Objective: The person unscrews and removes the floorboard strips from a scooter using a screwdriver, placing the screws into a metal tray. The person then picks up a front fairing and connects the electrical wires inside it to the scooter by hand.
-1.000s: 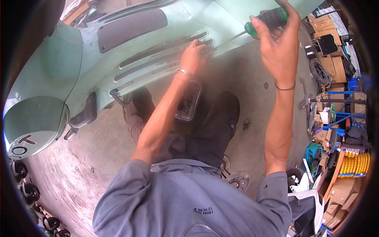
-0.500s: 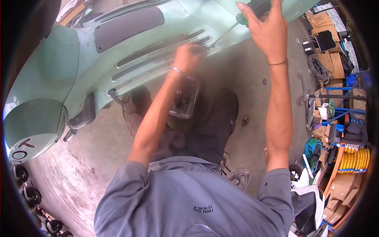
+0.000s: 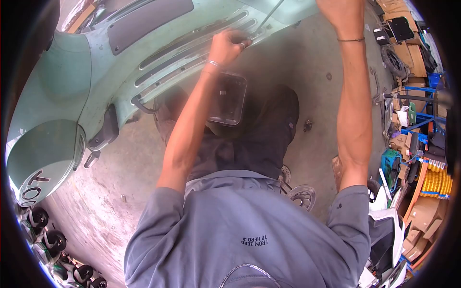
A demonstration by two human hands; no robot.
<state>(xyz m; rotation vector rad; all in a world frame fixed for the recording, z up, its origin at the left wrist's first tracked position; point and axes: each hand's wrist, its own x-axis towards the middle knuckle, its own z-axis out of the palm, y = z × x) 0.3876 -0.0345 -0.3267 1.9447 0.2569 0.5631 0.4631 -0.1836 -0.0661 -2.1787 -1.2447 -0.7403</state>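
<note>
A pale green scooter body (image 3: pixel 103 67) with long slotted strips spans the upper left. At the right end of those strips, my left hand (image 3: pixel 228 47) is closed with fingertips pinched against the panel; what they hold, if anything, is hidden. A screwdriver's thin shaft (image 3: pixel 271 14) slants down to the panel close beside those fingers. Its handle is beyond the top edge, where my right hand (image 3: pixel 340 17) is partly cut off, with its fingers out of view. Below my left hand, a clear plastic tray (image 3: pixel 234 98) holds small parts.
My knees are beneath the tray, on a concrete floor (image 3: pixel 144 158). A metal disc (image 3: pixel 302 197) lies right of my waist. At the right are shelves with cardboard boxes (image 3: pixel 425 209), a yellow coil (image 3: pixel 437 182) and a white scooter part (image 3: pixel 384 235). Small wheels (image 3: pixel 56 240) line the lower left.
My right hand has moved up, and the screwdriver handle has left the view. The shaft stands more steeply. My left hand stays by the strips, slightly higher in the picture. The view has shifted.
</note>
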